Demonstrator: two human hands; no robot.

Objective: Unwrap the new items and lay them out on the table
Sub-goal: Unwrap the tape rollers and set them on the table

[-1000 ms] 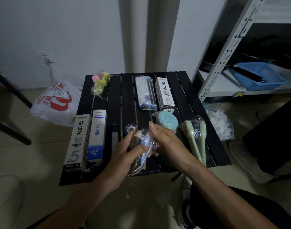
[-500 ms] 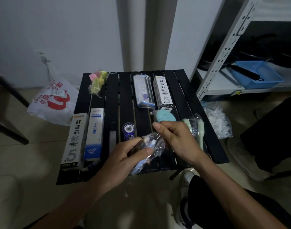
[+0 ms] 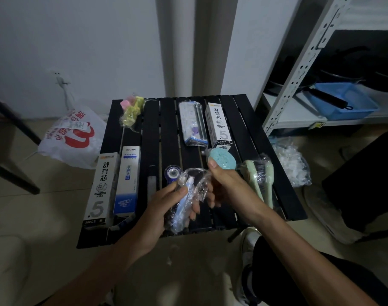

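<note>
Over the front edge of the table (image 3: 168,129): both hands meet a little above the black slats, right of the middle.
Left hand (image 3: 164,208): it holds a slim blue and white item (image 3: 184,206), with the thumb on top and the fingers curled under it.
Slim blue and white item: it lies slanted across the left palm, one end toward the far edge, and is mostly inside a clear wrapper (image 3: 197,180).
Right hand (image 3: 228,188): the thumb is up and the fingers are curled at the loose upper end of the clear wrapper. It seems to pinch the film, but the picture is dark and I cannot tell which fingers have it.
Front left corner: a white box (image 3: 101,186) marked ".5" lies flat, with a blue and white box (image 3: 128,180) just beside it on the right.
Front middle: a round correction tape (image 3: 172,173) lies on the slats just beyond the left thumb.
Right edge: green-handled brushes (image 3: 259,180) in plastic lie beside the right hand, and a teal round pad (image 3: 222,160) is just beyond its thumb.
Far edge: a second white box (image 3: 218,124) lies here with a clear packet (image 3: 192,124) just to its left.
Far left corner: a yellow and pink packet (image 3: 132,109).
Floor: a white bag (image 3: 71,138) with red print is to the left of the table, and crumpled plastic (image 3: 292,162) is to the right.
</note>
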